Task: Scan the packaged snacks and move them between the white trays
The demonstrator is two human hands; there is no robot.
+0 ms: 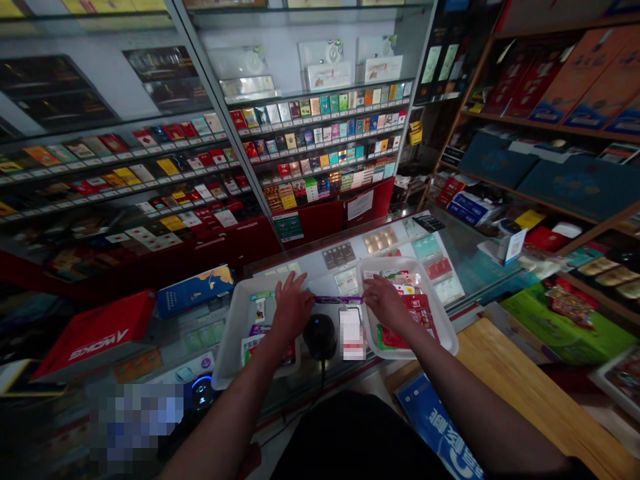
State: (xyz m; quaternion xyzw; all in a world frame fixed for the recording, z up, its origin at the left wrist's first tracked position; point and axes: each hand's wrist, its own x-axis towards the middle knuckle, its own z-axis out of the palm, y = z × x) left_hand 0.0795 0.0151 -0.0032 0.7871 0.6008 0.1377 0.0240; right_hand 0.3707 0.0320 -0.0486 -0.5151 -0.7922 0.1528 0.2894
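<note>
Two white trays stand side by side on a glass counter. My left hand [291, 305] lies over the right part of the left tray [235, 333], fingers stretched forward and slightly apart, above small packets. My right hand [384, 300] rests in the right tray [447, 333], fingers curled down onto red and white packets [417, 308]; what they grip is hidden. A thin purple strip [336, 300] runs between both hands. Below it sit a black round device [321, 335] and a phone [351, 328].
Glass cabinets with rows of cigarette packs [320, 140] fill the wall behind the counter. A red box [95, 340] and a blue carton [196, 288] lie at the left. A wooden counter [525, 393] runs at the right, with shelves of boxes [565, 93] above it.
</note>
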